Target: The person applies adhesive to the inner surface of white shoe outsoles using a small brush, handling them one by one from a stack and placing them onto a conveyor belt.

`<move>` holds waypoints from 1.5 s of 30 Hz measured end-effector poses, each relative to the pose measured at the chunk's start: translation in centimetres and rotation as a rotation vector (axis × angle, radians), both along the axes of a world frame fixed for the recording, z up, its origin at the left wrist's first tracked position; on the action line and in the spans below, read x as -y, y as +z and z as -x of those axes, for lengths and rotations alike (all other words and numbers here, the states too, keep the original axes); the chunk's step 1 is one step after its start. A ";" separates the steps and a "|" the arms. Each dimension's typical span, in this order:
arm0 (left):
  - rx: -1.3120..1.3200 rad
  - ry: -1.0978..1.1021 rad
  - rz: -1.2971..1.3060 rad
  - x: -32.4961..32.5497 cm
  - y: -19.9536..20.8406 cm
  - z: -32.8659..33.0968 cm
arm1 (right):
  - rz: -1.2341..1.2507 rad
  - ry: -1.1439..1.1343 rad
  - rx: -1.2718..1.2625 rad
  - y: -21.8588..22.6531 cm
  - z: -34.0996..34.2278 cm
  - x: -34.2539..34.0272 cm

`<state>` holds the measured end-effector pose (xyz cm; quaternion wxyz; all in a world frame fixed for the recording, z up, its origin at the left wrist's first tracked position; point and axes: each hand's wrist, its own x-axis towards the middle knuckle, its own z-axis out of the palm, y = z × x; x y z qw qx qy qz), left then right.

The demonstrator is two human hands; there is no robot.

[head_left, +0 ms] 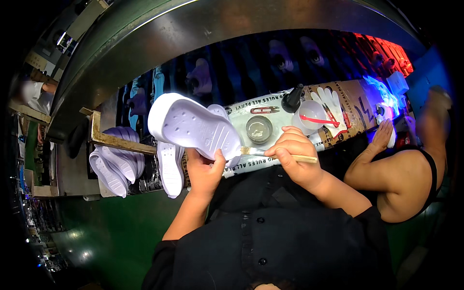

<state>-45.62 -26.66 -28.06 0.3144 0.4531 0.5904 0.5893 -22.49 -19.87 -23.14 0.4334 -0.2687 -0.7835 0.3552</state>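
The likeliest trouble is a smear: if the brush (pixel 258 152) carries too much liquid, or the right grip (pixel 299 159) jerks, wetness could run over the edge of the lavender sole (pixel 193 123). The sole might also twist, since the left grip (pixel 205 171) clamps only its near edge while its broad end juts out beyond, above the counter (pixel 280 127). A careless sweep could tip the small cup (pixel 260 141), just beyond the right grip.

The left forearm rises steeply, thumb on top, fingers mostly hidden beneath. The right forearm slants inward, thumb and fingers pinching the handle, bristles at the sole's edge; contact is hard to confirm.
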 end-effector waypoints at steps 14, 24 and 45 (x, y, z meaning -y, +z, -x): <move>-0.203 0.021 -0.133 0.5 -0.4 -0.2 | -0.152 0.047 0.077 -0.3 0.8 0.0; -0.400 0.050 -0.379 -0.6 0.5 -1.0 | -0.146 0.036 0.080 -0.5 0.7 -0.2; -0.255 0.039 -0.277 -0.8 0.5 -1.4 | -0.048 -0.018 0.091 -1.3 0.7 -0.4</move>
